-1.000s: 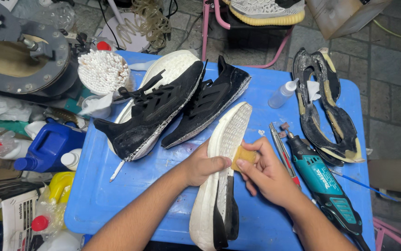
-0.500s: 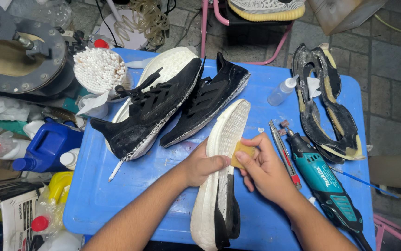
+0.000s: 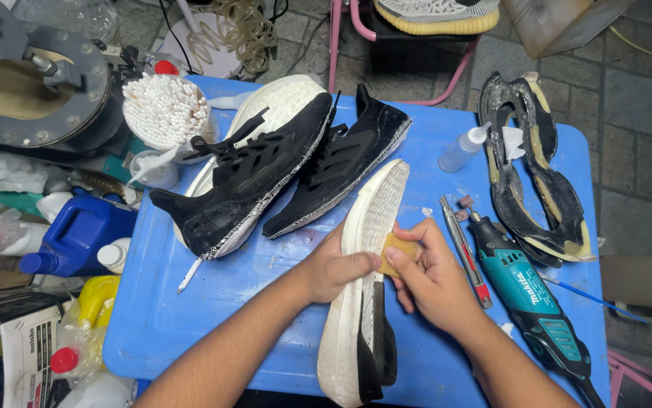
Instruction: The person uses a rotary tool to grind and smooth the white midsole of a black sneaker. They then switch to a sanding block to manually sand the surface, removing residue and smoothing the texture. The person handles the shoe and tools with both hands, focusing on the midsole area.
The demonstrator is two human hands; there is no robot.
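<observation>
Rubbing the white sole (image 3: 360,279) clean: I'd judge short strokes with even pressure work best, sole clamped so it can't roll. My left hand (image 3: 333,266) is wrapped round the sole's edge, fingers curled tight. My right hand (image 3: 428,281) pinches a tan sponge (image 3: 400,249) against the sole, fingertips pressed together on it. Sole lies on its side on the blue table (image 3: 152,317). Right of sole: teal rotary tool (image 3: 526,291). Beyond it: two black shoe uppers (image 3: 265,177), cotton swab tub (image 3: 166,112).
</observation>
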